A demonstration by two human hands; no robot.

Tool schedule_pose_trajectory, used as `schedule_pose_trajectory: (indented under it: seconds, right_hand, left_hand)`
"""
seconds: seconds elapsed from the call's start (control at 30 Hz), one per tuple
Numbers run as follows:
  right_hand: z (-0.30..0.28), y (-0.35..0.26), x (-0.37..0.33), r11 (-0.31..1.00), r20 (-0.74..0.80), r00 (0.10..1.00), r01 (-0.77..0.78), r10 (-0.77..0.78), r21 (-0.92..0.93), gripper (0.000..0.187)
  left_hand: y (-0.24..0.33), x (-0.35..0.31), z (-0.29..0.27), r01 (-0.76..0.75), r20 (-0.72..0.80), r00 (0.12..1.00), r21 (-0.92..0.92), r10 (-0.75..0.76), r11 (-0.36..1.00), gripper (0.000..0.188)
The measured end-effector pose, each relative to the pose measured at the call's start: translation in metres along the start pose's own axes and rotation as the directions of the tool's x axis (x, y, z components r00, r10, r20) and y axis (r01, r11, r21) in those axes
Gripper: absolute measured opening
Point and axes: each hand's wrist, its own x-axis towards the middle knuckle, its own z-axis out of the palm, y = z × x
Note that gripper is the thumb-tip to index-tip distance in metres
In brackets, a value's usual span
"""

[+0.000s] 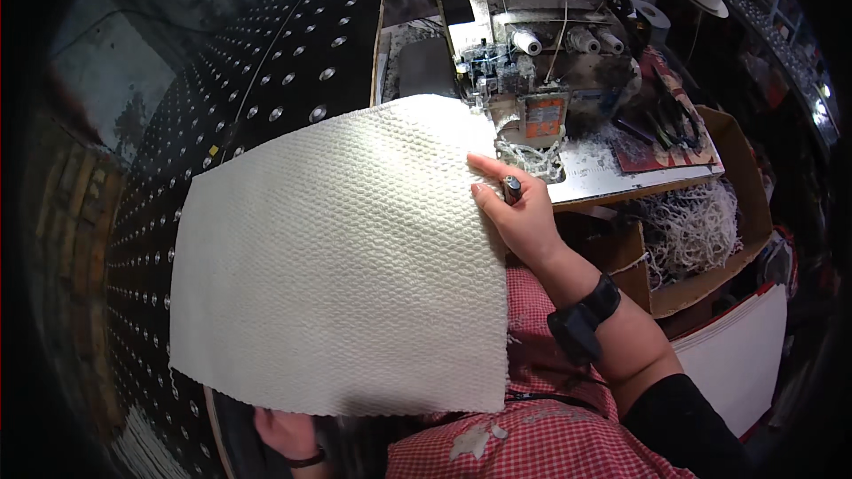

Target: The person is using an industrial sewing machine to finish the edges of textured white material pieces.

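Note:
A large white textured woven mat point(346, 257) spreads before me, its top right corner by the needle area of a sewing machine point(532, 53). On the mat's right edge, the thumb and index finger of my right hand point(524, 217) rest near that corner. The same hand is closed around a small dark cylindrical tool point(512, 189); only its end shows, so its kind is unclear. At the mat's lower left edge is my left hand point(286, 433), its fingers largely hidden and blurred.
A black table with shiny round studs point(284, 80) extends to the left. White thread spools point(527, 43) sit on the machine. Scissors point(679, 120) lie right of it. Below, a cardboard box point(750, 186) holds tangled white trimmings point(692, 226). Folded white fabric point(737, 355) hangs nearby.

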Motion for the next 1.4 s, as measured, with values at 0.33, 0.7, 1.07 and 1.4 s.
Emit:
schedule_pose_trajectory:
  seconds: [0.33,0.7,1.07,1.4]
  right_hand:
    - [-0.004,0.005,-0.001,0.996,0.035,0.998,0.049,-0.046,-0.079,0.036]
    - [-0.013,-0.002,-0.035,0.995,0.071,0.997,0.006,0.002,-0.101,0.038]
    - [-0.015,-0.013,-0.047,0.989,0.029,0.998,-0.043,0.047,-0.143,0.031]
    - [-0.015,0.009,-0.003,0.979,-0.112,0.985,0.115,-0.134,-0.167,0.011]
  left_hand:
    - [0.041,0.030,-0.015,-0.185,-0.211,0.942,0.327,0.262,0.927,0.051]
    - [0.043,0.104,0.019,-0.130,-0.131,0.971,0.409,0.198,0.903,0.038]
    - [0.051,0.217,0.019,-0.028,-0.146,0.986,0.351,0.084,0.936,0.023]
    - [0.029,0.307,0.047,0.034,-0.115,0.993,0.283,-0.001,0.959,0.016]
